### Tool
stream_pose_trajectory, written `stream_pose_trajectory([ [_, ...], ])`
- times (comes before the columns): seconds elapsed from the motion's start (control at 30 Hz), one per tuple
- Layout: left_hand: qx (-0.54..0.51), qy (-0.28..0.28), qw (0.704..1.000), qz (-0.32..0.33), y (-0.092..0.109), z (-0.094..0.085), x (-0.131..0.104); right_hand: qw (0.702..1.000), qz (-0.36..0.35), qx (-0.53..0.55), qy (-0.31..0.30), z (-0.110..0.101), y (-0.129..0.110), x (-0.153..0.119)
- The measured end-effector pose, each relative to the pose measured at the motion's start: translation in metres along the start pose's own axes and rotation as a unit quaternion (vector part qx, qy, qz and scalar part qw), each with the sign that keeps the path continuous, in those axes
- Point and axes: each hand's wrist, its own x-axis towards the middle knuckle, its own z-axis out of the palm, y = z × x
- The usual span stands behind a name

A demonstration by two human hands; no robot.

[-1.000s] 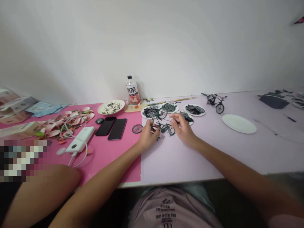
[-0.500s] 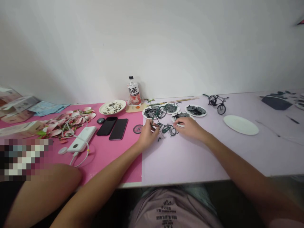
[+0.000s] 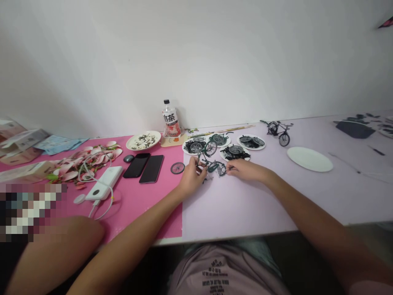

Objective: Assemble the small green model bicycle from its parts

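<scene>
Model bicycle (image 3: 205,159), one, partly built, clamped in left hand (image 3: 193,176), over lilac surface (image 3: 245,205). One wheel end tilts up toward wall (image 3: 196,61); frame's long axis unclear. Right hand (image 3: 242,169) at small dark parts (image 3: 220,169); cannot tell whether fingertips meet. Outward: one loose wheel (image 3: 177,168), four plates (image 3: 250,149) of parts, two phones (image 3: 151,169), one standing bicycle (image 3: 278,133).

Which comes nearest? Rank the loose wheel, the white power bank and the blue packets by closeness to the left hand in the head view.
1. Loose wheel: just left of the left hand.
2. White power bank: farther left, beyond the phones.
3. Blue packets: farthest left, toward the back.
</scene>
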Motion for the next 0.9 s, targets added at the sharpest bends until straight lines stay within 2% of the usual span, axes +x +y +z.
stream_pose_trajectory([
  [0.23,0.003,-0.002,1.0,0.002,-0.001,0.0,-0.001,0.997,-0.036,-0.065,0.009,0.008,-0.004,0.0],
  [0.4,0.003,-0.005,1.0,-0.004,-0.002,0.0,-0.001,0.994,-0.047,-0.061,0.075,0.004,-0.017,-0.003],
  [0.63,0.001,-0.006,1.0,0.004,0.001,0.002,-0.003,0.985,-0.064,-0.025,0.156,0.009,-0.025,0.002],
  [0.9,-0.009,-0.021,1.0,0.016,0.004,0.002,-0.004,0.975,-0.084,0.045,0.2,0.018,-0.032,0.007],
])
